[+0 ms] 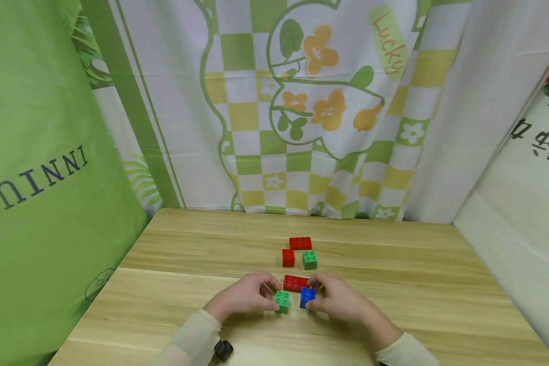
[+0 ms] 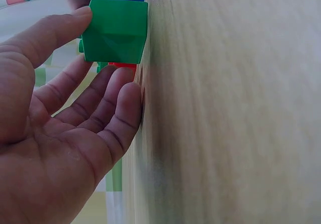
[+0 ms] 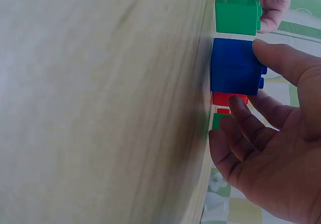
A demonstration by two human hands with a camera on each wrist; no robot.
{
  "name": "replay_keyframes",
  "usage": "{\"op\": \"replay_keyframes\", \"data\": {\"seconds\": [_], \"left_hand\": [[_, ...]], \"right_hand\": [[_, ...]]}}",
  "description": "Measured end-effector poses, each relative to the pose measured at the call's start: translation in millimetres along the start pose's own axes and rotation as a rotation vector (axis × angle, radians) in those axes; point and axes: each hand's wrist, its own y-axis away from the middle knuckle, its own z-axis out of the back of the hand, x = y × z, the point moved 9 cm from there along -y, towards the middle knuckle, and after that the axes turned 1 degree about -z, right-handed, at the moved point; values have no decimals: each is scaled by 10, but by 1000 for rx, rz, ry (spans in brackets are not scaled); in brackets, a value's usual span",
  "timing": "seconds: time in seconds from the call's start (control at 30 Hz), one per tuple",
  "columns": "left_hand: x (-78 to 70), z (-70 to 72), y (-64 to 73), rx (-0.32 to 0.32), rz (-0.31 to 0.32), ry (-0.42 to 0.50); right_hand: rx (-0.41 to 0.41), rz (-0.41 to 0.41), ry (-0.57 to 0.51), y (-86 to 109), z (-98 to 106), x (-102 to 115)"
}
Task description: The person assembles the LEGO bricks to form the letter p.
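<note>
At the front of the group, my left hand holds a green toy building brick by its near and far sides, with thumb and index finger. In the left wrist view the thumb touches a corner of this green brick; the other fingers curve below. My right hand pinches a blue toy building brick the same way. Both bricks stand studs up on the table, a small gap between them. Just behind lies a long red brick, its right end partly hidden by the right hand.
Farther back on the wooden table are a small red brick, another green brick and a second long red brick. A black object is by the left sleeve. Patterned curtains hang behind the table.
</note>
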Motion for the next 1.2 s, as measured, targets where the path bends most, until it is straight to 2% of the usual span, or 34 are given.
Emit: {"op": "replay_keyframes", "data": {"seconds": [0.37, 0.67, 0.87, 1.2], "left_hand": [[17, -5, -11, -8, 24, -16], [-3, 27, -14, -11, 14, -10], [1, 24, -8, -25, 22, 10], [-28, -8, -2, -34, 12, 6]], "right_hand": [[3, 12, -2, 7, 0, 26], [-14, 9, -56, -5, 57, 84], [-51, 33, -7, -23, 115, 160], [-73, 74, 9, 4, 130, 299]]}}
